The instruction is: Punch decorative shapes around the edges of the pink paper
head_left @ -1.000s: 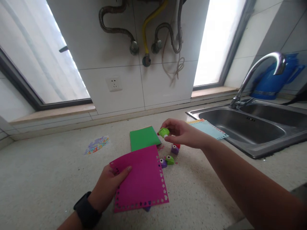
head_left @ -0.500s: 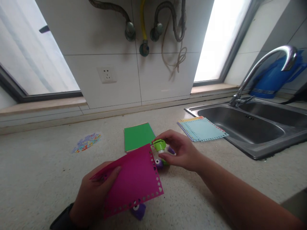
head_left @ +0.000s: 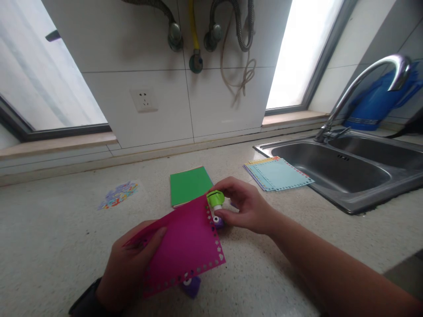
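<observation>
My left hand (head_left: pixel 135 259) grips a magenta sheet of paper (head_left: pixel 185 242) by its left side, thumb on top. Small shapes such as stars and hearts are punched along the sheet's right and lower edges. Between the thumb and fingers of my right hand (head_left: pixel 243 204) is a green craft punch (head_left: pixel 216 199), at the sheet's upper right corner; the corner looks to be in its slot. Just below it, a purple punch (head_left: pixel 217 221) with a star mark lies on the counter. Another purple punch (head_left: pixel 192 287) is partly hidden under the sheet's lower edge.
A stack of green paper (head_left: pixel 190 185) lies behind the magenta sheet. Punched light-blue sheets (head_left: pixel 284 174) rest beside the steel sink (head_left: pixel 355 207). Colourful paper cut-outs (head_left: pixel 119 195) are heaped on the counter at left. The faucet (head_left: pixel 363 83) arches over the sink.
My right hand has brought the green punch slightly left, onto the magenta sheet's upper corner. My left hand keeps its hold on the sheet. The view has shifted a little.
</observation>
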{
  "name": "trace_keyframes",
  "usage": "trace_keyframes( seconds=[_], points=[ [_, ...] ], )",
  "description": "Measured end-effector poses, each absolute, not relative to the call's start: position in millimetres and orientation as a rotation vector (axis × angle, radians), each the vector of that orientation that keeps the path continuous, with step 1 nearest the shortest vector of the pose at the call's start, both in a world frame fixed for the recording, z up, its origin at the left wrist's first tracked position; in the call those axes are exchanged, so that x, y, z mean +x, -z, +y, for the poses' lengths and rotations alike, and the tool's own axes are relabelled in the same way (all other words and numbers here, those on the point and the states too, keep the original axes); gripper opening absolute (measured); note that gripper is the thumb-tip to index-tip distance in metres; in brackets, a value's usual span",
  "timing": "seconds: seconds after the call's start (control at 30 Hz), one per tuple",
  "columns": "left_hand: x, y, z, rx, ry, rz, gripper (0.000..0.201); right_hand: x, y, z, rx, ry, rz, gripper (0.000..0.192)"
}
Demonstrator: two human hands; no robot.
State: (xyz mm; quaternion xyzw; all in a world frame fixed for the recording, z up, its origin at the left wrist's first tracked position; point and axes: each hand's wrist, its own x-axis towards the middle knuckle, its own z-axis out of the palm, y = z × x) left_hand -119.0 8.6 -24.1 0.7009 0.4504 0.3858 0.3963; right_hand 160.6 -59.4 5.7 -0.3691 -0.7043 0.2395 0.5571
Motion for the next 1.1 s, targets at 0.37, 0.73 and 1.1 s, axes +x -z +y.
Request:
trace_keyframes(
  seconds=[0.37,0.73,1.1],
  points=[
    [-116.7,21.4,6.0,1.743,-0.952,1.142,0.027,156.6,-4.7,-56.9,-0.921,-0.617,-1.611,0.038],
    [-116.2,17.1,4.6,1.726,-0.936,1.147,0.028,156.3,-4.9,-56.9,-0.898,-0.631,-1.616,0.038],
    [-117.3,19.4,5.2,1.756,-0.933,1.154,0.026,155.6,-6.5,-58.1,-0.910,-0.635,-1.625,0.036]
  ],
)
